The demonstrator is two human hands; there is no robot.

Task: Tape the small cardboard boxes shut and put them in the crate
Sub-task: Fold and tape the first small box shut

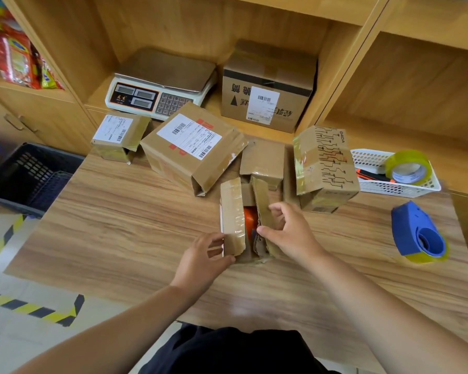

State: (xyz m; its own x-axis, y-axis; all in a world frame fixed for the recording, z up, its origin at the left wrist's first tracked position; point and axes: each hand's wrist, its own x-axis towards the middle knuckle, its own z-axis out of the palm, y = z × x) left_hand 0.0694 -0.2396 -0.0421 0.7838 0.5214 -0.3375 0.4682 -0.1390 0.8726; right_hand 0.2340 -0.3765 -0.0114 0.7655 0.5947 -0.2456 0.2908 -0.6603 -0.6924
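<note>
While left hand (203, 256) and right hand (288, 232) each clasp open box (232, 211), orange item (250, 216) lies inside.

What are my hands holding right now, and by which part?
Both hold the open small cardboard box: left hand grips its left top flap, right hand pinches its right top flap.

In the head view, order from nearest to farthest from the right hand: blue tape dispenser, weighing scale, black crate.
1. Blue tape dispenser, on the table, right side.
2. Weighing scale, on the shelf, back left.
3. Black crate, beside the table, far left.
</note>
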